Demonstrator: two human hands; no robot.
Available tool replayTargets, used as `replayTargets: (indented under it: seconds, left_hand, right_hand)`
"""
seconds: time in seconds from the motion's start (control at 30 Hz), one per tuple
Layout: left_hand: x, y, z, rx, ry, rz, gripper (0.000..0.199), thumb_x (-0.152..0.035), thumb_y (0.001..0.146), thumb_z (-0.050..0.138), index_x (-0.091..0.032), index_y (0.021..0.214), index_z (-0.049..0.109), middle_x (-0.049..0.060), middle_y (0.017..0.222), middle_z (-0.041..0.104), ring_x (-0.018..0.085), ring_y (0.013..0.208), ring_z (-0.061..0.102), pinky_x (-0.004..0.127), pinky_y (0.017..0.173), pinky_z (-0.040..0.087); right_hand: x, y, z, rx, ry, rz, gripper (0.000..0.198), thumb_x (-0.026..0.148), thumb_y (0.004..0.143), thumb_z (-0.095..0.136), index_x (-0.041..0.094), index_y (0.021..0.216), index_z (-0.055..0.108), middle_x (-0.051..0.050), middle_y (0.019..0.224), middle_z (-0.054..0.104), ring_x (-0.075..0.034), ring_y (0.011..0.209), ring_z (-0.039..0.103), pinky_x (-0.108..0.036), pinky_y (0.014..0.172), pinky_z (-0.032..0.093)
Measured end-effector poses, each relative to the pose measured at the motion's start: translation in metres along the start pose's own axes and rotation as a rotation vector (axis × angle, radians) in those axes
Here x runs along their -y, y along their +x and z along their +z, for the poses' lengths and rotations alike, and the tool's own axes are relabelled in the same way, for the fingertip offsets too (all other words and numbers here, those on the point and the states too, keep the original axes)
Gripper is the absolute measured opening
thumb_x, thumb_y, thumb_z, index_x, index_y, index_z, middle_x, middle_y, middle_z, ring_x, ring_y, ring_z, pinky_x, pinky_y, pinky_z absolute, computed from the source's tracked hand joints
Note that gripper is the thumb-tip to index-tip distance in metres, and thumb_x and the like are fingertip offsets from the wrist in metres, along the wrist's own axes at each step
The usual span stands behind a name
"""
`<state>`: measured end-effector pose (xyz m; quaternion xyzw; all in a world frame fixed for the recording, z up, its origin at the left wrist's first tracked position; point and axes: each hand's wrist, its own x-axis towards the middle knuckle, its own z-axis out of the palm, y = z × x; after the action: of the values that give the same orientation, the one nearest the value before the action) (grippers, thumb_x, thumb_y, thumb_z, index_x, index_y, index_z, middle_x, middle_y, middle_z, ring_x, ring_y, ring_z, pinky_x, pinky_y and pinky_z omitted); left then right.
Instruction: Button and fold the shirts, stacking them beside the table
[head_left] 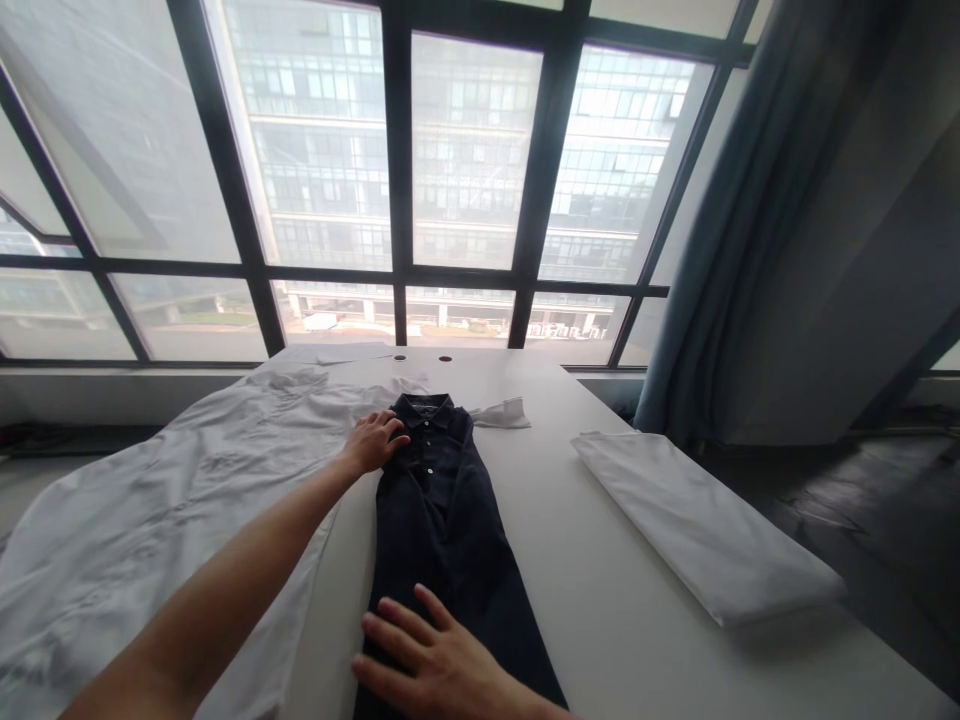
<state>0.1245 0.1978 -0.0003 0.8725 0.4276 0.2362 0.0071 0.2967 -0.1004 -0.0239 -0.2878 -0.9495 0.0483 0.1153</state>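
Observation:
A dark navy polo shirt (439, 500) lies lengthwise on the white table (551, 500), narrow, with its collar at the far end and pale buttons down the front. At least one sleeve rests along its front. My left hand (375, 440) reaches to the shirt's left shoulder, just below the collar, fingers lying over the edge of the fabric. Lower down, my right hand (435, 655) is spread over the near part of the shirt, fingers apart. Neither hand visibly holds anything. The shirt's near end runs out of view beneath my right hand.
Wrinkled white fabric (172, 510) covers the table's left side. A folded white cloth (705, 520) lies near the right edge. A small white piece of cloth (502, 413) sits beside the collar. Beyond are large windows (476, 150) and a grey-blue curtain (739, 240).

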Motion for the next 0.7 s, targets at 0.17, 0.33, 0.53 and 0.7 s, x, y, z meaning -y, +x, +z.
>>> replayTargets:
  seconds: [0.17,0.33,0.53,0.7]
  left_hand:
    - [0.017,0.006,0.016,-0.044,-0.195,-0.381,0.034,-0.031,0.094,0.052,-0.015,0.123,0.059,0.014,0.122,0.064,0.025,0.114,0.059,0.036,0.1,0.045]
    - [0.027,0.007,0.016,0.034,-0.244,-0.484,0.035,-0.033,0.088,0.059,-0.014,0.118,0.061,0.005,0.084,0.073,0.018,0.07,0.068,0.027,0.067,0.054]
    - [0.026,0.029,-0.002,-0.032,-0.161,-0.469,0.033,-0.022,0.076,0.063,-0.016,0.108,0.066,0.001,0.075,0.069,0.018,0.075,0.067,0.026,0.073,0.052]
    - [0.014,0.051,-0.009,-0.058,-0.078,-0.358,0.038,-0.016,0.07,0.061,-0.017,0.108,0.069,0.007,0.088,0.071,0.026,0.094,0.066,0.032,0.088,0.049]
  right_hand:
    - [-0.003,0.002,0.014,0.018,-0.023,-0.03,0.054,0.046,0.102,0.039,0.027,0.152,0.029,-0.007,0.157,0.036,-0.024,0.146,0.03,-0.05,0.117,0.028]
    - [-0.004,0.001,0.017,0.013,-0.011,-0.025,0.055,0.047,0.102,0.04,0.028,0.152,0.027,-0.007,0.158,0.035,-0.025,0.146,0.031,-0.05,0.116,0.031]
    - [-0.002,0.002,0.021,0.001,0.001,-0.037,0.048,0.043,0.102,0.042,0.032,0.149,0.036,-0.006,0.154,0.042,-0.024,0.143,0.037,-0.051,0.113,0.036]
    - [0.003,-0.002,0.028,-0.005,0.018,-0.069,0.049,0.044,0.102,0.043,0.033,0.149,0.035,-0.006,0.155,0.039,-0.024,0.142,0.038,-0.048,0.111,0.04]
